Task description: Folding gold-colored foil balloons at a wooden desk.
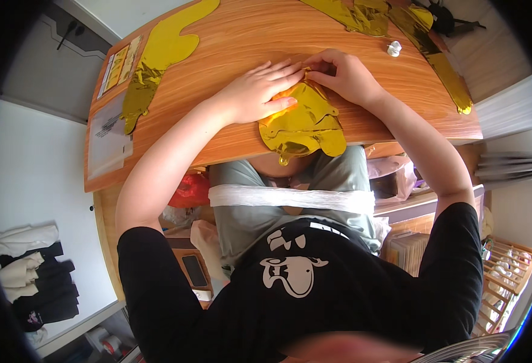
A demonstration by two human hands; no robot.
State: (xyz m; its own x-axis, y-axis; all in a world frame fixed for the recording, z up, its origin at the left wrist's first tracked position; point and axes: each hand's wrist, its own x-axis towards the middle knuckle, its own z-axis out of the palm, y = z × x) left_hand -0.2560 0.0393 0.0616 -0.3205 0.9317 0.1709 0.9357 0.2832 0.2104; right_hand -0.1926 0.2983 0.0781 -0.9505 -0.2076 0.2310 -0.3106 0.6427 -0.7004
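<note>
A flat gold foil balloon [309,124] lies at the table's near edge, its lower lobes hanging over toward my lap. My left hand [255,92] rests on its left side, palm down, with the fingers stretched out and the thumb on the foil. At the balloon's far, narrow end, my right hand [346,77] pinches the foil between thumb and fingers. The left fingertips come close to that pinch. Whether the left fingers also touch the pinched end is hard to see.
More gold foil balloons lie flat: one at the left [164,51], others at the far right [366,18]. A small white bundle [393,48] sits near them. A clear plastic packet [104,142] lies at the left edge. White plastic sheeting [290,197] spans my lap.
</note>
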